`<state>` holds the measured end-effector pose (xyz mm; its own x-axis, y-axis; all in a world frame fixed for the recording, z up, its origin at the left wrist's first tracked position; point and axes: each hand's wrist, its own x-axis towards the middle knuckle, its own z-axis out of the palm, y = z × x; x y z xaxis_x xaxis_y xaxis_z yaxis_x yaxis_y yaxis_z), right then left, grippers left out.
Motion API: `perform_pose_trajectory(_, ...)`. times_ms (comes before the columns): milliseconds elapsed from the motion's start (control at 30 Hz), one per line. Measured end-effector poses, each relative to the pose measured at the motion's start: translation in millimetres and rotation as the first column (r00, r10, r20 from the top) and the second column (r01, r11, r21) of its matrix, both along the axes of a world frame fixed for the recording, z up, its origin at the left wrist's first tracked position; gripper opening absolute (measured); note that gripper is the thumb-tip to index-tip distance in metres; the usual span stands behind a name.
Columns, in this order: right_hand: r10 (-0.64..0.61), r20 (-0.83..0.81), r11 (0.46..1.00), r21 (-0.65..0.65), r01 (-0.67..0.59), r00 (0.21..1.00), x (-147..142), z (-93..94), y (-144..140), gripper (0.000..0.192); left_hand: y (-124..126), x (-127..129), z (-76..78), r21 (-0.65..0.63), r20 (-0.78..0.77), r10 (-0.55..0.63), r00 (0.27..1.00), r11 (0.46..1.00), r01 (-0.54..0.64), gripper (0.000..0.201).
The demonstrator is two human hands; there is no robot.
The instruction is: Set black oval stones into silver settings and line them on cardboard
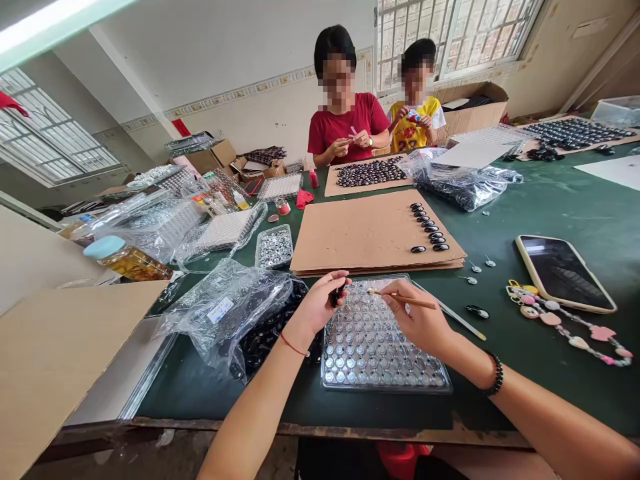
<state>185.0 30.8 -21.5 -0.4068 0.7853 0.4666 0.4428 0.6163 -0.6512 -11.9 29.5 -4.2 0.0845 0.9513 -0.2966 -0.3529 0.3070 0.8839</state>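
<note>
At the far left, a cardboard sheet (75, 347) slanted across the table's corner, and beyond it a jar with a light blue lid (125, 257) lay tipped on its side. Next came a clear plastic bag (220, 300), its mouth spilling glossy black pieces (270, 340) close to the person's left forearm. Behind the bag stood a plastic tub of small metal discs (274, 248).

The left hand (317, 303) was raised at the upper left edge of a clear cell tray (387, 389), its fingers pinching a black oval piece (336, 296). Past the tray lay a cardboard stack (350, 230) with more black ovals along its right side; behind that sat a co-worker in a red shirt (345, 130), both hands raised together, and, further right, another person in a yellow jersey (413, 133).

Over the tray's upper right part, the right hand (417, 317) gripped a slim wooden stick (417, 302), its pale tip pointing left toward the black oval piece. Right of this hand lay a pale rod (465, 321), a loose black oval (477, 311), and a phone (565, 272) with a beaded strap (580, 341) on the green tabletop (500, 373).
</note>
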Motion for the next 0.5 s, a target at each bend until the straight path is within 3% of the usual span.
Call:
perform_pose_trajectory(100, -0.01, -0.05, 1.0, 0.0, 0.01, 0.999, 1, 3.0, 0, 0.012, 1, 0, -2.5, -0.038, 0.085, -0.044, 0.995, 0.998, 0.047, 0.028)
perform_pose_trajectory(333, -0.018, -0.143, 1.0, 0.008, 0.019, 0.99, 4, 9.2, 0, 0.011, 0, 7, -5.9, -0.03, -0.034, -0.105, 0.994, 0.994, 0.104, 0.033)
perform_pose_trajectory(500, -0.023, -0.178, 1.0, -0.002, 0.023, 0.984, 5, 10.2, -1, 0.011, -7, 13, 3.0, -0.08, -0.034, -0.253, 0.967, 0.965, 0.249, 0.034)
